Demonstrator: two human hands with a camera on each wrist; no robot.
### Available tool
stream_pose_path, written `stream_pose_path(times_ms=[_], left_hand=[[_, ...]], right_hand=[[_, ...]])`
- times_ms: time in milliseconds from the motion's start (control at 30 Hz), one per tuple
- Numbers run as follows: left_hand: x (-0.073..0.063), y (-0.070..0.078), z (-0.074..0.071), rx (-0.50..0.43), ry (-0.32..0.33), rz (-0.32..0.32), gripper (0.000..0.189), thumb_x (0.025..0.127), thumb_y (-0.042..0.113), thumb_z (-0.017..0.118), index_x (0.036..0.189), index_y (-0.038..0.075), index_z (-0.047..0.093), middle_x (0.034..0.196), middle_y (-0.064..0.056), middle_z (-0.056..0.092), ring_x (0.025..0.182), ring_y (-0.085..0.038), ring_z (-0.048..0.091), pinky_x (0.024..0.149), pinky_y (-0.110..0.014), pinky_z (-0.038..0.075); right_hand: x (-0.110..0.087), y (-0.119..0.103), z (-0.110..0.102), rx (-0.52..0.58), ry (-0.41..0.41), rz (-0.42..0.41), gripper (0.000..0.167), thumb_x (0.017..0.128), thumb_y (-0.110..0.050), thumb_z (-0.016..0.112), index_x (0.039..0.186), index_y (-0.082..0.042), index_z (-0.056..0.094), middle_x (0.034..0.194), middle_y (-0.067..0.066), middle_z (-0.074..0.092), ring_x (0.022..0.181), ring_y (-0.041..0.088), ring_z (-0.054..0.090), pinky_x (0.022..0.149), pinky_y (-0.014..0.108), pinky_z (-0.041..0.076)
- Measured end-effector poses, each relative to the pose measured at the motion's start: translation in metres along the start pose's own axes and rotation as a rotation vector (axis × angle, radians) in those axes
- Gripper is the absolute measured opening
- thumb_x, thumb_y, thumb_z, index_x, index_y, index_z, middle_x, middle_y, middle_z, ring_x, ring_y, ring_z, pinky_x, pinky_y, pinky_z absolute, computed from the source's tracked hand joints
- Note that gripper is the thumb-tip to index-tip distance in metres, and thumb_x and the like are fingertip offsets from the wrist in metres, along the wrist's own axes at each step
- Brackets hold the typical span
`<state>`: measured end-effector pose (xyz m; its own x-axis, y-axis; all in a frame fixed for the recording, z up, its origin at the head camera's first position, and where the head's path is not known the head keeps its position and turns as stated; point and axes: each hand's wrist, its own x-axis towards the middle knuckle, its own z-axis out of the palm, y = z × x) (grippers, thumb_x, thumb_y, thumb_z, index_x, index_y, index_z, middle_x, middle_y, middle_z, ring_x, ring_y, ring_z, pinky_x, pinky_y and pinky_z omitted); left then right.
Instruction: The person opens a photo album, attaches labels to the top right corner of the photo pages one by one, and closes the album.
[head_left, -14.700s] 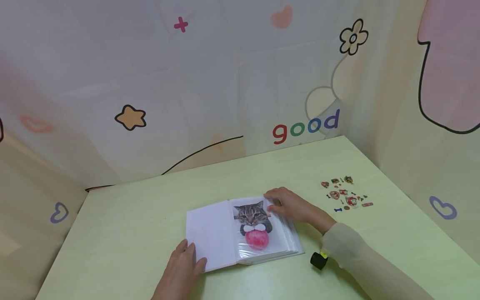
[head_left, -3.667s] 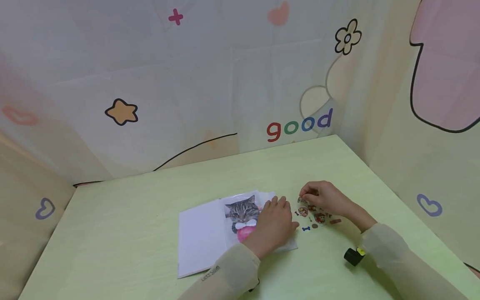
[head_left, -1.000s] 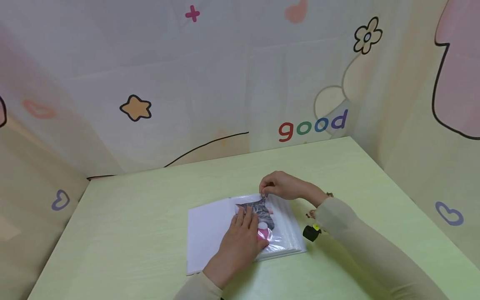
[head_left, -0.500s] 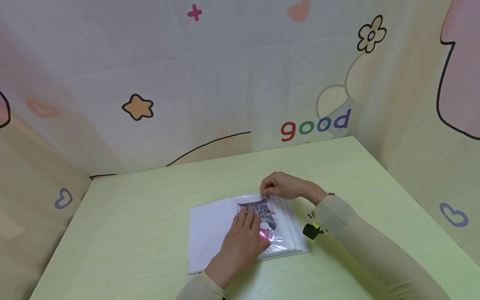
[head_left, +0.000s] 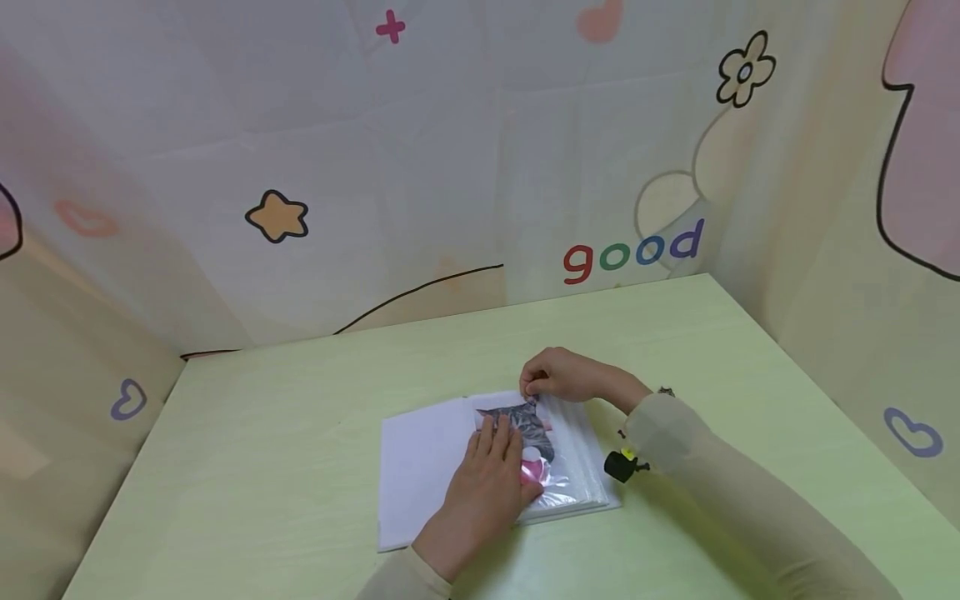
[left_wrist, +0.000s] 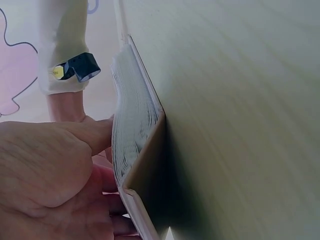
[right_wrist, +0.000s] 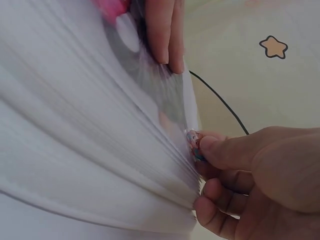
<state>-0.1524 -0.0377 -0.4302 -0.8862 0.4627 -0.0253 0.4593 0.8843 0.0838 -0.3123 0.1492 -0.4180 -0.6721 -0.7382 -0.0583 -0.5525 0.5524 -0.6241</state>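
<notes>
A white photo album (head_left: 423,471) lies spread on the table, with a cat picture (head_left: 534,433) under the clear sleeve of its right page. My left hand (head_left: 483,479) rests on that page, fingers straight, covering the cat's face and part of its pink ball. At the page's upper edge my right hand (head_left: 558,375) pinches a small colourful sticker (right_wrist: 194,144) between thumb and forefinger, right by the cat's ear. The right wrist view has the sticker against the edge of the clear sleeve. From the left wrist view, the thick stack of album pages (left_wrist: 132,110) shows edge-on.
A few more stickers (head_left: 666,392) peek out around the right sleeve, which hides others. A black wrist camera (head_left: 619,467) sits under the right forearm. The pale green table (head_left: 285,433) runs back to a patterned cloth wall (head_left: 420,183).
Since several seconds ago, my right hand has moved from the sticker cluster to the album's top edge with a sticker, and my left hand has shifted left on the page. The last second shows little motion.
</notes>
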Motion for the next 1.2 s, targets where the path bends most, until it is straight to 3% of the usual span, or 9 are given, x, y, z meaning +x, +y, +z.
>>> stream_pose_path(times_ms=[300,667,967,1200], left_hand=[[0.002,0.002,-0.001,0.015,-0.015,-0.007,0.073,0.103,0.048,0.059,0.151,-0.005,0.046,0.161,-0.023,0.037,0.151,-0.040,0.030,0.121,-0.048,0.031],[0.001,0.001,0.000,0.003,-0.019,-0.013,0.073,0.103,0.048,0.060,0.152,-0.004,0.046,0.162,-0.023,0.036,0.152,-0.040,0.029,0.121,-0.049,0.030],[0.001,0.002,0.000,-0.001,-0.004,-0.005,0.073,0.102,0.046,0.061,0.151,-0.006,0.045,0.161,-0.024,0.036,0.151,-0.041,0.030,0.121,-0.050,0.030],[0.001,0.002,0.002,0.002,0.008,-0.003,0.073,0.102,0.047,0.061,0.151,-0.006,0.046,0.161,-0.024,0.037,0.151,-0.041,0.030,0.120,-0.050,0.031]], right_hand=[[-0.001,0.002,0.005,-0.018,0.048,0.019,0.012,0.100,-0.005,0.066,0.094,-0.008,0.076,0.085,-0.004,0.069,0.080,0.011,0.057,0.077,0.027,0.050],[-0.003,-0.002,0.010,-0.024,0.092,0.101,0.004,0.096,-0.008,0.073,0.092,-0.010,0.075,0.085,-0.005,0.068,0.081,0.013,0.057,0.078,0.028,0.051],[-0.003,-0.001,0.013,-0.046,0.171,0.195,0.011,0.098,-0.008,0.071,0.088,-0.009,0.076,0.083,-0.002,0.069,0.078,0.015,0.057,0.073,0.027,0.050],[-0.003,0.005,0.015,-0.047,0.209,0.171,0.013,0.096,-0.007,0.072,0.085,-0.007,0.078,0.078,-0.003,0.070,0.074,0.013,0.056,0.068,0.025,0.047]])
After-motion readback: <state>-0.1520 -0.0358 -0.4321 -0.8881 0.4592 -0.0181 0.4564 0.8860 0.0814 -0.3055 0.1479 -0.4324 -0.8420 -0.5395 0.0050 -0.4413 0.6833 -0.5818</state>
